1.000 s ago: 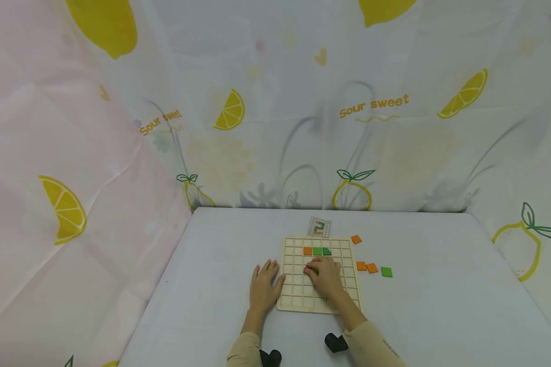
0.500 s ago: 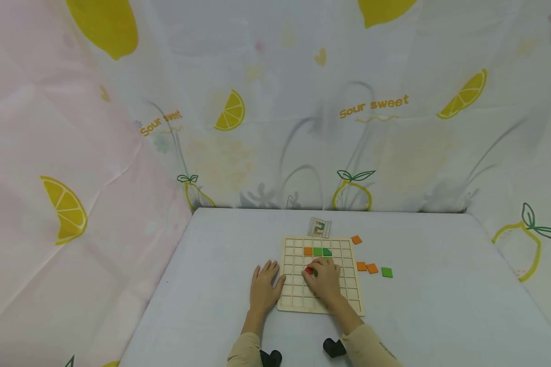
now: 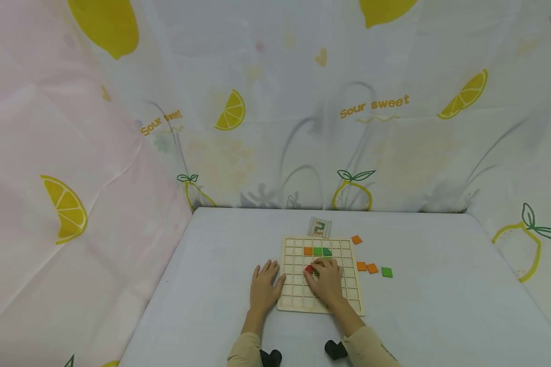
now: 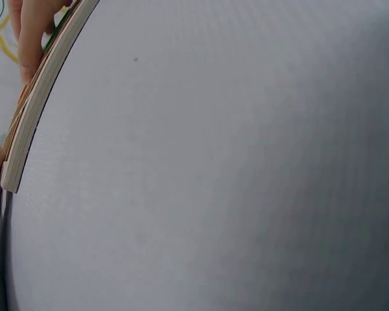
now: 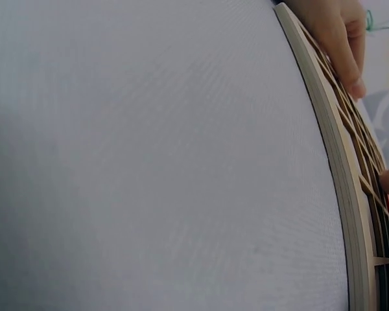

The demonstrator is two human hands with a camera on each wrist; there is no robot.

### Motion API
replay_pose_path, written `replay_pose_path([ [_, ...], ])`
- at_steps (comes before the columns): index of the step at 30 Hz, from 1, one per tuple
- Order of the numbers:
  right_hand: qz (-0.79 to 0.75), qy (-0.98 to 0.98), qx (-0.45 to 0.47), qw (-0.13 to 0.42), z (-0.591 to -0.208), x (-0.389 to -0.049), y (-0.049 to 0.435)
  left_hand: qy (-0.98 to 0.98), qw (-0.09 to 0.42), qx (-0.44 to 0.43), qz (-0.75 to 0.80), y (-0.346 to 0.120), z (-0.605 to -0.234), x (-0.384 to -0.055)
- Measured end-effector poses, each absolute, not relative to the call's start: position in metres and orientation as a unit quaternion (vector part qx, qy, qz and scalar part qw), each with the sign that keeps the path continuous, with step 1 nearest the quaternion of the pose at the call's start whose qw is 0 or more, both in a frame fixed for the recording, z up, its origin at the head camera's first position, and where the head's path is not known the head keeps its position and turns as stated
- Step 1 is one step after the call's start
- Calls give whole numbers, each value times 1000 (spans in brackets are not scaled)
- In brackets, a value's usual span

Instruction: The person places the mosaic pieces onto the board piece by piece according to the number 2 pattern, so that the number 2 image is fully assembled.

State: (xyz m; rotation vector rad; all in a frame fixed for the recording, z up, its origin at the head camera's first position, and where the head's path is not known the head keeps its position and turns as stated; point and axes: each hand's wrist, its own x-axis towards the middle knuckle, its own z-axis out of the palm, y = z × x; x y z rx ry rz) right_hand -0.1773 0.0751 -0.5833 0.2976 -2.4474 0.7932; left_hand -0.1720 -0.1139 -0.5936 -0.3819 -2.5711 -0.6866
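Over the middle of the grid board (image 3: 291,290), my right hand (image 3: 328,280) is bending its fingers, the thumb-to-forefinger gap narrow beside a red piece (image 3: 308,268) on the board; whether I am pinching anything, I cannot tell. My left hand (image 3: 264,288) is lying flat at the board's left edge. More red is showing than half a second ago.

A pale wooden grid board (image 3: 294,291) lies flat on the table (image 3: 202,285), its left edge touched by the left hand (image 3: 264,288). The right hand (image 3: 328,280) pinches a red piece (image 3: 308,269) over its middle; farther back, an orange tile (image 3: 308,251), light-green tile (image 3: 318,251) and dark-green tile (image 3: 327,252) fill neighbouring squares.
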Motion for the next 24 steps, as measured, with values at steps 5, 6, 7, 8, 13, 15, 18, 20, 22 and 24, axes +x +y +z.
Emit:
replay_pose_path([
  [5, 301, -906, 112, 276, -584, -177, 74, -930, 230, -141, -248, -114, -593, -172],
  [6, 302, -906, 112, 276, -584, -177, 74, -930, 230, -142, -248, -114, -593, -172],
  [7, 303, -905, 111, 275, -584, -177, 74, -930, 230, -142, -249, -114, -593, -172],
  [8, 305, -905, 111, 274, -585, -177, 74, -930, 230, -142, -249, -114, -593, -172],
  [13, 303, -909, 107, 267, -585, -176, 73, -931, 228, -141, -249, -114, -593, -172],
  [15, 301, -910, 107, 266, -585, -176, 73, -931, 227, -141, -249, -115, -594, -172],
  [18, 299, -909, 110, 267, -584, -175, 74, -931, 227, -140, -248, -115, -594, -172],
  [20, 298, -909, 113, 269, -584, -175, 75, -932, 228, -139, -247, -114, -594, -172],
  [22, 299, -908, 116, 270, -584, -174, 77, -931, 228, -138, -248, -114, -594, -172],
  [24, 308, -904, 118, 273, -584, -174, 80, -931, 228, -139, -250, -114, -594, -172],
])
